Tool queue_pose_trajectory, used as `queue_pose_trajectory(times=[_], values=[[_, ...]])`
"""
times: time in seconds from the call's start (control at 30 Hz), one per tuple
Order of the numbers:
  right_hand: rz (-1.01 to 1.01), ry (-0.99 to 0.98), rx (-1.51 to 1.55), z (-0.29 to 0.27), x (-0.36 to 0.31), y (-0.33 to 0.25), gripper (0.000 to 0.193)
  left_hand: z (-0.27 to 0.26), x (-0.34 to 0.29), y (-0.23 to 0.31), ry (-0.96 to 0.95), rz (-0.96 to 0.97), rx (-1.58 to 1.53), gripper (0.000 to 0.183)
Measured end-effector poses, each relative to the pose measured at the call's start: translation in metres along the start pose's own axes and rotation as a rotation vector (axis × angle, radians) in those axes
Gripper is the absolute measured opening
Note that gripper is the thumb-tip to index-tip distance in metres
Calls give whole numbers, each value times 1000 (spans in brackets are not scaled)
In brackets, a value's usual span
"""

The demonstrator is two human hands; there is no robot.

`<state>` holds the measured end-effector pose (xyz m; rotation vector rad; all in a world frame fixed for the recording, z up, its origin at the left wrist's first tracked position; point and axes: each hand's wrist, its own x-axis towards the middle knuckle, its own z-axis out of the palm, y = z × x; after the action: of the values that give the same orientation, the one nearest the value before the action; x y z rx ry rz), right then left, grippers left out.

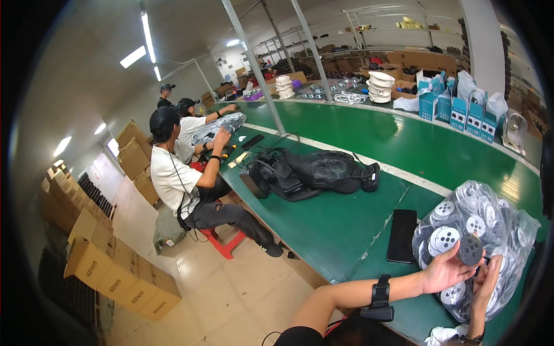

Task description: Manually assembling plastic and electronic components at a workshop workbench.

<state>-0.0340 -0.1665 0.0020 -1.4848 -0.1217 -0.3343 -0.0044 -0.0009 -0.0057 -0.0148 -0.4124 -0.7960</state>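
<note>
Over the right end of the green bench, my left hand (440, 274) pinches a dark grey round disc (470, 249) with several small holes, its flat face showing. Just right of it my right hand (486, 281) is raised with its fingers stretched out, close to the disc; whether it touches the disc is hard to see. Both hands are in front of a large clear plastic bag (461, 202), which is full of similar round discs with white and dark faces. A black phone (401, 235) lies flat to the left of the bag. Crumpled white tissue (443, 335) sits near my right wrist.
Black mesh bag-like gear with cables (323, 171) lies mid-bench. Beyond it runs a green conveyor belt (369, 130), with blue boxes (459, 112) and white stacked parts (380, 86) behind. A seated co-worker (176, 167) is at the left; cartons (124, 268) stand on the floor.
</note>
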Motion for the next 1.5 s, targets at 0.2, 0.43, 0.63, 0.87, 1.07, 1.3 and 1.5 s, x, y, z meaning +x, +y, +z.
queue_pose_trajectory(times=[0.2,0.43,0.63,0.87,1.07,1.3,1.5], values=[[-19,-21,133,6,4,7,30,2,-5,-8,-32,-48,-24,61],[2,-106,23,-9,3,8,34,-2,-1,0,3,-5,13,56],[-201,-160,-360,-7,1,3,40,-3,2,7,-46,-14,115,59],[-217,-135,-408,0,-3,-9,38,-7,0,3,-16,-30,114,59],[-51,-105,-30,1,-4,-5,28,-2,-1,1,-3,-56,22,62],[-73,-136,-84,2,-5,-3,25,-4,-2,-1,-17,-69,-8,60],[-72,-141,-99,2,-6,-4,24,-4,-1,-3,-15,-53,-15,61]])
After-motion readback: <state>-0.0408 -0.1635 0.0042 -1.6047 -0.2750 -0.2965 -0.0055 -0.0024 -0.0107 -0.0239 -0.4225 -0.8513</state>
